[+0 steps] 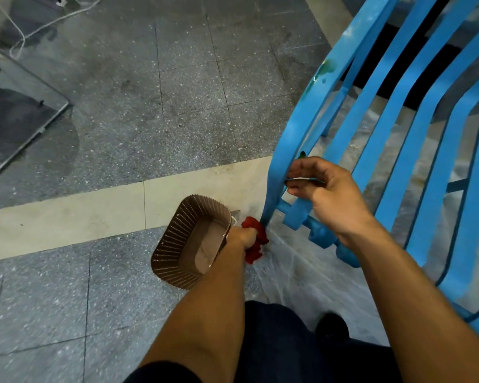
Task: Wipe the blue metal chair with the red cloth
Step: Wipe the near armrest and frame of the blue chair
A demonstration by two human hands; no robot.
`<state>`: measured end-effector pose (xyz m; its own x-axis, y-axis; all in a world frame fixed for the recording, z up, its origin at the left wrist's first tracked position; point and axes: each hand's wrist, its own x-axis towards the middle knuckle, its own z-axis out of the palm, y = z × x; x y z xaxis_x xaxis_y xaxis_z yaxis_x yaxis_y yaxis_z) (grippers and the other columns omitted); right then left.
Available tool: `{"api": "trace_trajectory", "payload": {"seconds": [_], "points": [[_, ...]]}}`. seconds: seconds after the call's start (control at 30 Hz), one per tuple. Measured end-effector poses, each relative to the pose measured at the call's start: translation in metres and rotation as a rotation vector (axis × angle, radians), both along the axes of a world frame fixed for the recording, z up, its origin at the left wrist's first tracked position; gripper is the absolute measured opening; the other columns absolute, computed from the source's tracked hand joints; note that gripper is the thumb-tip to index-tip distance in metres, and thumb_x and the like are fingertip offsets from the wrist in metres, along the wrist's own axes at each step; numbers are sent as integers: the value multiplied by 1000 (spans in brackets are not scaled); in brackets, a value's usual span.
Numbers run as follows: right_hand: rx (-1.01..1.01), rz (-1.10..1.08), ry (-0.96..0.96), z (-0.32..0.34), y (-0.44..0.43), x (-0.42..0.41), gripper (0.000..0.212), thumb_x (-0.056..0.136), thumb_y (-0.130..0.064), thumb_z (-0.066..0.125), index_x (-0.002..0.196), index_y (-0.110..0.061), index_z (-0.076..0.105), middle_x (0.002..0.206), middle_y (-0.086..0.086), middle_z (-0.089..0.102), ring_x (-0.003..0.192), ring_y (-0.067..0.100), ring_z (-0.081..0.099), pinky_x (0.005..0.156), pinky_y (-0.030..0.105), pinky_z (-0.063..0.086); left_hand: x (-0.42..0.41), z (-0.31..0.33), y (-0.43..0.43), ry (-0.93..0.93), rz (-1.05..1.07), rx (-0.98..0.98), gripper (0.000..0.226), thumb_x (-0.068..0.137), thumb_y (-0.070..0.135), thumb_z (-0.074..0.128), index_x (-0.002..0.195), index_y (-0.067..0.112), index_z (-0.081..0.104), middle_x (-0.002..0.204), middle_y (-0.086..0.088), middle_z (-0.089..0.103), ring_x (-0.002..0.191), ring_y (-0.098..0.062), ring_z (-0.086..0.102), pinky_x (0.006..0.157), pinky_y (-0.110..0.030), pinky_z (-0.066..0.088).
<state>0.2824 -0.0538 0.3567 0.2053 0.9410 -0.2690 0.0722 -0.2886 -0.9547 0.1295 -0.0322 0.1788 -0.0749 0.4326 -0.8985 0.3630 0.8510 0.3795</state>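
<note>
Cloth [256,239], crumpled red, sits clenched in left hand [239,237] against slatted blue chair [286,153] leg; right hand [329,194] grips one slat.

The left hand [242,235] grips the bunched red cloth [256,239], pressed against the foot of the blue metal chair [310,106] near its left edge. The right hand [327,194] curls round a slat just right of that (thumb on top). A brown slotted basket [194,241] lies on the tiled floor [150,106], touching the left hand's left side.
</note>
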Motion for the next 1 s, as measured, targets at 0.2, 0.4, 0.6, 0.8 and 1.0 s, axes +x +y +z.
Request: {"api": "trace_trajectory", "payload": {"seconds": [0.2, 0.4, 0.6, 0.8, 1.0], "points": [[18, 10, 27, -4, 4, 3, 51, 87, 25, 45, 89, -20, 69, 90, -7, 72, 89, 4, 69, 79, 17, 57, 12, -21, 16, 3, -167, -117, 35, 96, 25, 57, 107, -4, 74, 74, -19, 65, 58, -29, 62, 51, -33, 56], [6, 31, 58, -10, 8, 7, 55, 83, 28, 42, 89, -19, 70, 92, -6, 74, 94, 8, 70, 79, 19, 57, 19, -74, 22, -6, -180, -263, 34, 98, 18, 58, 122, -4, 64, 97, -22, 68, 82, -37, 65, 59, -46, 57], [-12, 76, 80, -10, 9, 14, 56, 85, 27, 43, 91, -20, 72, 97, -3, 75, 101, 13, 70, 83, 22, 58, 31, -116, 26, 2, -221, -215, 32, 98, 10, 59, 127, -5, 56, 109, -21, 63, 115, -41, 60, 86, -47, 54], [-26, 102, 62, -7, 13, 18, 52, 87, 25, 42, 93, -16, 73, 104, 8, 75, 102, 16, 70, 85, 22, 58, 39, -47, 18, -109, -31, -96, 32, 104, 5, 44, 76, 2, 56, 72, -19, 66, 70, -24, 76, 85, -41, 58], [-30, 107, 47, -4, 13, 17, 51, 87, 24, 41, 93, -15, 73, 102, 7, 75, 101, 16, 70, 84, 23, 59, 41, -23, 11, -169, 81, -48, 34, 108, 8, 38, 78, 5, 54, 39, -3, 62, 30, -15, 59, 30, -24, 46]]}}
